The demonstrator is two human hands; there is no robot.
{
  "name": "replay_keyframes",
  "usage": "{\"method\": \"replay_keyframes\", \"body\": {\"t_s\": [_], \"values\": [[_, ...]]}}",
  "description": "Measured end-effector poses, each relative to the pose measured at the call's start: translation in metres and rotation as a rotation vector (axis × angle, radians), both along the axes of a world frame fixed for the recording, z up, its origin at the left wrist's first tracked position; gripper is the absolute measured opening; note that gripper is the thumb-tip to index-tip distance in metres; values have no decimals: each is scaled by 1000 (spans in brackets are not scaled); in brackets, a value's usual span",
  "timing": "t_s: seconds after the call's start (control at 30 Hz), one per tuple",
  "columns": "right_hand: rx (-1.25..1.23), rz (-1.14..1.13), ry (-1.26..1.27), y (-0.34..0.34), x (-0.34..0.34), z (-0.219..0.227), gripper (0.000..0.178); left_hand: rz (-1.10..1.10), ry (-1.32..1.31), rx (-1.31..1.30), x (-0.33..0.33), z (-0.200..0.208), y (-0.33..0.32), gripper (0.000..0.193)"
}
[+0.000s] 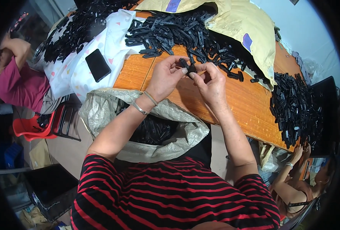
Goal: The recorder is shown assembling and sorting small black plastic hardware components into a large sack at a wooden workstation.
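Note:
Over the near edge of the wooden table, my left hand pinches a small black plastic part between thumb and fingers. My right hand is closed on the same part or one touching it; the fingertips hide where they meet. Just beyond the hands lies a heap of long, narrow black plastic pieces, with a few stray ones at its near right side. Below my forearms an open woven sack sits against my lap, with many dark pieces inside.
A large yellow paper sack spills pieces onto the wooden table. A black phone rests on a patterned white sheet at left. Another person's hands work by a pile at right; a person in maroon sits left.

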State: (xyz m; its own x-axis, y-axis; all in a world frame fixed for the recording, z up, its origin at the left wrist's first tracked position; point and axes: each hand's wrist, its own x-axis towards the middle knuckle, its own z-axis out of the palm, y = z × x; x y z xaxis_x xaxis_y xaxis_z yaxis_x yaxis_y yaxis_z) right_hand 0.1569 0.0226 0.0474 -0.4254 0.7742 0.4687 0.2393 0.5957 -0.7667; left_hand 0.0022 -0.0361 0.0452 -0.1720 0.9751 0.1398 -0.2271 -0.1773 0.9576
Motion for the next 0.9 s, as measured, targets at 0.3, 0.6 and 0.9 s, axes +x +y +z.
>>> {"method": "replay_keyframes", "body": {"t_s": [0.3, 0.6, 0.9], "values": [[185, -35, -22, -5, 1, 5, 19, 97, 85, 116, 20, 2, -14, 48], [362, -9, 56, -12, -3, 10, 19, 305, 308, 209, 30, 4, -13, 52], [464, -64, 70, -5, -3, 6, 21, 401, 166, 249, 37, 1, -10, 45]]}}
